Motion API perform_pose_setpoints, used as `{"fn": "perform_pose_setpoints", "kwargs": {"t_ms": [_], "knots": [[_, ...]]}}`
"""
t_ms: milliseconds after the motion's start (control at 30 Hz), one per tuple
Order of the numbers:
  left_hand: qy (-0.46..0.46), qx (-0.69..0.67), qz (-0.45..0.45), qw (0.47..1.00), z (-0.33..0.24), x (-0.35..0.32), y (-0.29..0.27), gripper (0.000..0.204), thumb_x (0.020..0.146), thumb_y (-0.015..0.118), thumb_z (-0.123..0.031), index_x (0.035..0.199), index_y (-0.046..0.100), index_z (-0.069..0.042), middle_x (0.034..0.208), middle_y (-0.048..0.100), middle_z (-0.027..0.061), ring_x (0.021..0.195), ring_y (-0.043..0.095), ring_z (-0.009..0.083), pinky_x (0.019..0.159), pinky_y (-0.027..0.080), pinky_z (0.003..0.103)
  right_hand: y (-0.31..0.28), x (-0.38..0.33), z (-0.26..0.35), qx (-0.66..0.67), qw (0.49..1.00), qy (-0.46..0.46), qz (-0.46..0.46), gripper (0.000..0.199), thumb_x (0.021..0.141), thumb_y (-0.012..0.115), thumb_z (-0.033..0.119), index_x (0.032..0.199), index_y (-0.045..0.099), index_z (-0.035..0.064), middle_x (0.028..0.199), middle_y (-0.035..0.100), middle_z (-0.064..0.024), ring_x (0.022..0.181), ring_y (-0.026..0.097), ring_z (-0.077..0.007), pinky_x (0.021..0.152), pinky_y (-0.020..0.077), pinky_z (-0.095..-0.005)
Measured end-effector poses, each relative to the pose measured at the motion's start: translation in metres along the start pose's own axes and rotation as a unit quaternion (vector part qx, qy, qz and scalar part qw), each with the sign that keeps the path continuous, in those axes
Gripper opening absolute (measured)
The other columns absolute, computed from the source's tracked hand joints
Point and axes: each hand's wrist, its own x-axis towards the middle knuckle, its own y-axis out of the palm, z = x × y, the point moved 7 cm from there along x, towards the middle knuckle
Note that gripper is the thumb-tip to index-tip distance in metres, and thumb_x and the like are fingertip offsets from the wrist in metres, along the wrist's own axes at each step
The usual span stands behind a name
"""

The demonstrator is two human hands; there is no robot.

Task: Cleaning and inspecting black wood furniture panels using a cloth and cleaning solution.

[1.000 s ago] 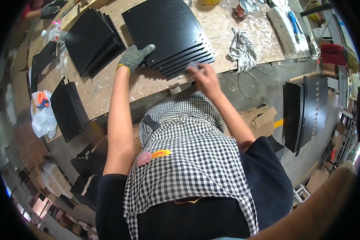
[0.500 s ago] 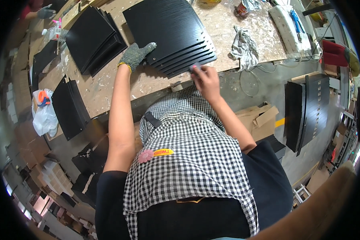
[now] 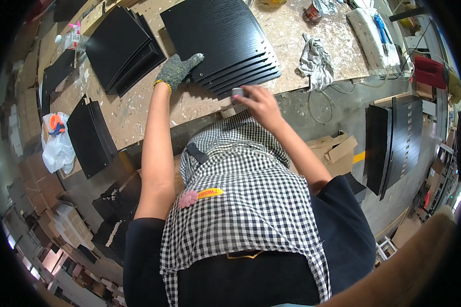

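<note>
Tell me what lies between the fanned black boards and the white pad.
Head view: a crumpled rag and a red can sit between the boards and the pad.

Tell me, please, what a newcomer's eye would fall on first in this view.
Probably the checked apron, filling the lower middle of the picture. Above it, a fanned stack of black panels lies on the speckled bench, with the gloved left hand at its left corner. The bare right hand holds a small grey block by the stack's near edge.
</note>
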Motion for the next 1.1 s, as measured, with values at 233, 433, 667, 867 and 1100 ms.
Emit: {"fn": "perform_pose_setpoints", "kwargs": {"t_ms": [233, 433, 667, 867, 1100], "knots": [[0.035, 0.011, -0.041, 0.998, -0.014, -0.012, -0.003, 0.083, 0.078, 0.072, -0.067, 0.114, 0.067, 0.008, 0.102, 0.072, 0.0208, 0.091, 0.069, 0.0284, 0.078, 0.055, 0.036, -0.013, 0.008, 0.003, 0.038, 0.997, 0.017, -0.058, 0.036, 0.074, 0.066, 0.002, 0.106, 0.075, 0.0143, 0.12, 0.066, -0.0098, 0.112, 0.062, -0.028, 0.092, 0.0516, -0.0399], [0.016, 0.014, 0.032, 0.999, -0.005, -0.004, 0.0, 0.083, 0.082, 0.068, -0.065, 0.12, 0.064, 0.008, 0.111, 0.07, 0.0235, 0.104, 0.067, 0.0307, 0.092, 0.051, 0.038, -0.007, 0.013, 0.008, 0.034, 0.999, -0.032, -0.019, 0.04, 0.072, 0.066, 0.001, 0.11, 0.072, 0.0134, 0.122, 0.065, -0.0111, 0.113, 0.062, -0.0305, 0.093, 0.052, -0.0411], [0.007, 0.008, -0.003, 1.0, 0.012, 0.004, -0.002, 0.077, 0.082, 0.071, -0.06, 0.125, 0.065, 0.003, 0.118, 0.069, 0.0217, 0.11, 0.066, 0.0308, 0.095, 0.051, 0.038, -0.079, -0.039, -0.096, -0.084, 0.96, 0.226, -0.14, 0.033, 0.077, 0.073, -0.002, 0.106, 0.076, 0.0136, 0.115, 0.068, -0.0117, 0.102, 0.065, -0.029, 0.084, 0.054, -0.0363], [0.016, 0.028, -0.017, 0.999, 0.019, 0.014, 0.002, 0.081, 0.081, 0.07, -0.063, 0.127, 0.063, 0.004, 0.121, 0.067, 0.0231, 0.115, 0.063, 0.0364, 0.102, 0.047, 0.039, -0.07, -0.03, -0.082, 0.0, 0.963, 0.222, -0.152, 0.03, 0.078, 0.075, 0.0, 0.106, 0.073, 0.0111, 0.115, 0.065, -0.0133, 0.101, 0.064, -0.0302, 0.083, 0.0542, -0.0377], [0.019, 0.034, -0.008, 0.999, 0.014, 0.012, 0.0, 0.083, 0.08, 0.071, -0.063, 0.127, 0.062, 0.006, 0.124, 0.065, 0.0247, 0.117, 0.062, 0.0365, 0.103, 0.046, 0.04, -0.071, -0.012, -0.065, -0.019, 0.98, 0.139, -0.139, 0.034, 0.082, 0.074, 0.0, 0.114, 0.072, 0.0108, 0.116, 0.064, -0.0117, 0.1, 0.064, -0.0291, 0.083, 0.0535, -0.0359]]}}
